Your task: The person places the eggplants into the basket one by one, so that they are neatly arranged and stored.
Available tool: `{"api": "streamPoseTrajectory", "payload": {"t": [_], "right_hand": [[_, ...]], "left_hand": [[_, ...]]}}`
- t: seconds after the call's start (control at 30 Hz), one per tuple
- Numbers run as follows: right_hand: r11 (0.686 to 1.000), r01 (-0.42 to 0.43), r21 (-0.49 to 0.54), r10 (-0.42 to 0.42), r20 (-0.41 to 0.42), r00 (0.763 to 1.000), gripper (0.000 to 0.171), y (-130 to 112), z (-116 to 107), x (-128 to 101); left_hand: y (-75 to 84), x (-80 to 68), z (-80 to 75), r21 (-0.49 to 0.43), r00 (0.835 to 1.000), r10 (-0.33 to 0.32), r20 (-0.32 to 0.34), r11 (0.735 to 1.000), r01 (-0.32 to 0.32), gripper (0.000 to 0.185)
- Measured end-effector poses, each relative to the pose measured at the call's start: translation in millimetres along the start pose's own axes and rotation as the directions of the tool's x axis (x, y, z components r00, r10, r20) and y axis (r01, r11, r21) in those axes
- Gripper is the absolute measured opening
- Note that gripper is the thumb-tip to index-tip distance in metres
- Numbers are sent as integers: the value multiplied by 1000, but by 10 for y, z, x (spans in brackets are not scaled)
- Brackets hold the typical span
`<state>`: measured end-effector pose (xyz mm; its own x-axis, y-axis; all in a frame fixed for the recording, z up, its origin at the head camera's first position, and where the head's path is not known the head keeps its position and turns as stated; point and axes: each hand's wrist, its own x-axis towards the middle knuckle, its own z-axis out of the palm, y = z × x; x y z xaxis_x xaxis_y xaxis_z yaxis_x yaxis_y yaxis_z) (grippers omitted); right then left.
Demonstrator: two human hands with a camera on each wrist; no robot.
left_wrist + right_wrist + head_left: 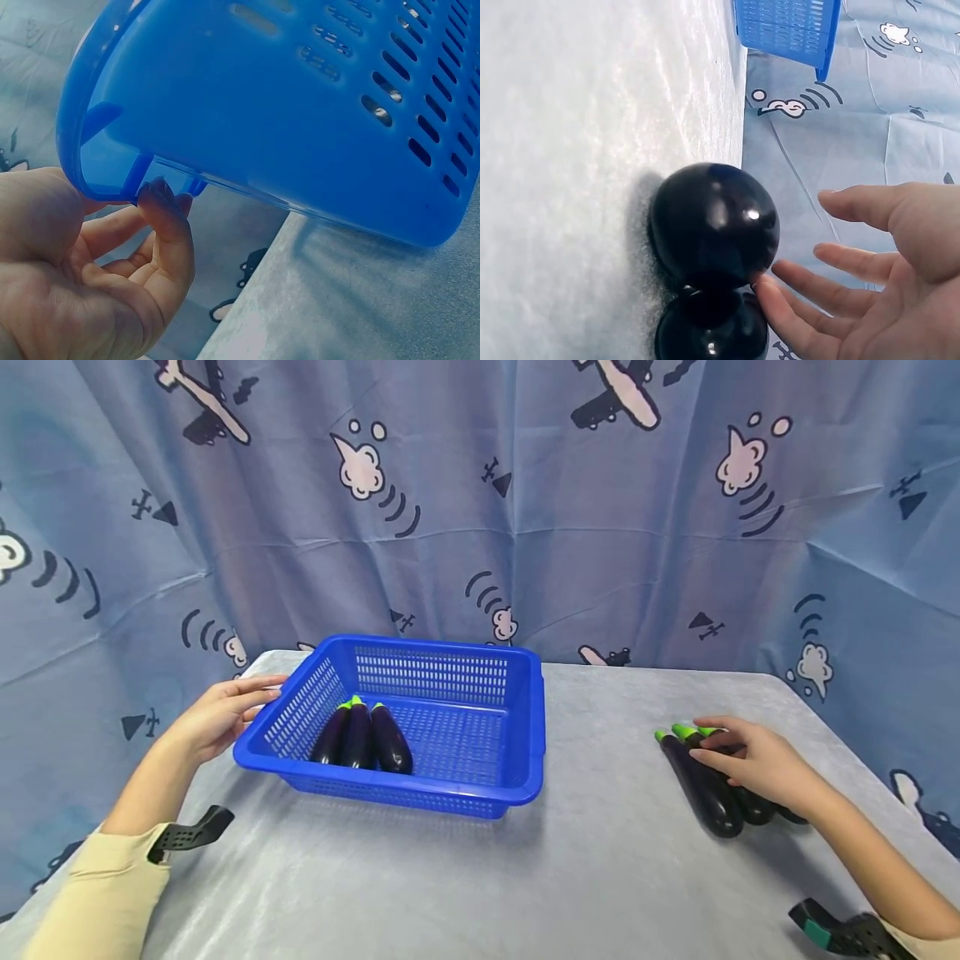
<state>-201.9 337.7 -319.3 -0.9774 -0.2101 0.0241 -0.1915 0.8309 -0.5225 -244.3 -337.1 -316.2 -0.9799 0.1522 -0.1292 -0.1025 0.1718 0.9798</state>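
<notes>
A grey cloth-covered table (585, 860) is backed by a blue aeroplane-print curtain (525, 510). Three glossy dark purple aubergines (362, 737) are already laid in the blue perforated plastic basket (525, 727) at centre frame, its rim touched by the left hand (217, 714), fingers relaxed. Three loose aubergines (708, 785) at right are left, covered by the right hand (757, 764), fingers straight.

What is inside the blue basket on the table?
Three dark purple eggplants lie side by side inside the blue basket, green stems toward the back. The basket floor beneath them is covered.

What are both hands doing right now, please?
Left hand: open, fingers touching the blue plastic basket rim.
Right hand: open, resting on the dark purple aubergines.
</notes>
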Motion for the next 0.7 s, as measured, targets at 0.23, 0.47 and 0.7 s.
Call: {"api": "streamPoseTrajectory", "payload": {"t": [0.23,0.47,0.7], "right_hand": [[1000,13,-18,-13,16,1000,57,0,35,20],[1000,1,-18,0,52,999,62,-14,142,40],[999,-33,-31,36,91,995,64,-56,225,70]], "left_hand": [[9,5,10,23,1000,6,-14,1000,-6,28],[18,12,10,-1,1000,5,-8,1000,-5,21],[5,21,1,25,1000,-3,-14,1000,3,31]]}}
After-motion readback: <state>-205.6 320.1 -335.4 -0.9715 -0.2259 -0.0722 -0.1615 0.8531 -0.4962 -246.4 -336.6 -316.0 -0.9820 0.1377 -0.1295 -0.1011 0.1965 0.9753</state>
